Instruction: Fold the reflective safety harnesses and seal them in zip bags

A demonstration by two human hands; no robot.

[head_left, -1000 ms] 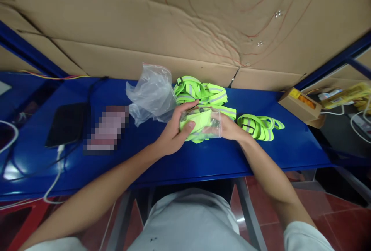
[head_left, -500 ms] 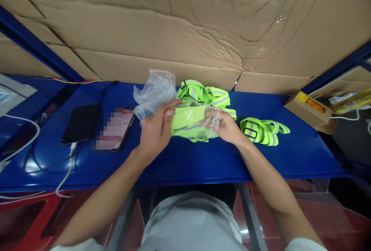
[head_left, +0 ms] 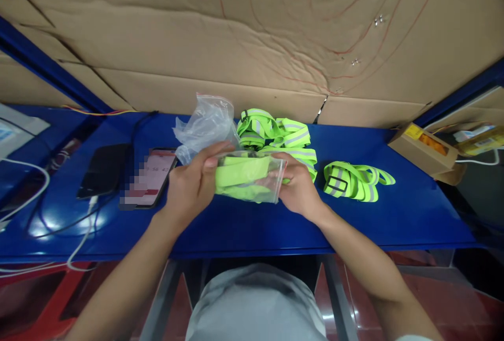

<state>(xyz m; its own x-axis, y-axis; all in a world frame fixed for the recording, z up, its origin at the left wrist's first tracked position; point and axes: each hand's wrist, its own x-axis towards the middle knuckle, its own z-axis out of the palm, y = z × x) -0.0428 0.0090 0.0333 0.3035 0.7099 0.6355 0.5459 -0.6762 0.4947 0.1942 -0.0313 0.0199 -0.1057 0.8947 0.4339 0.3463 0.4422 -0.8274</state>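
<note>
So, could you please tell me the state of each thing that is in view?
Clear bag, held in the left hand and the right hand; whether sealed, cannot tell
Green strap inside, folded
Loose plastic, crumpled
Strap pile, loosely bundled
Strap at right, coiled, partly loose
Dark phone, screen black, white cable plugged in
Other phone, face up, screen lit

The person wears a pale grey-white shirt [head_left: 255, 307], softly creased across the front with darker shadowed folds, its short right sleeve [head_left: 413, 338] (just a sliver shows at the bottom edge) leaving the forearm [head_left: 362, 257] uncovered, and both hands [head_left: 191, 186] are bare.
</note>
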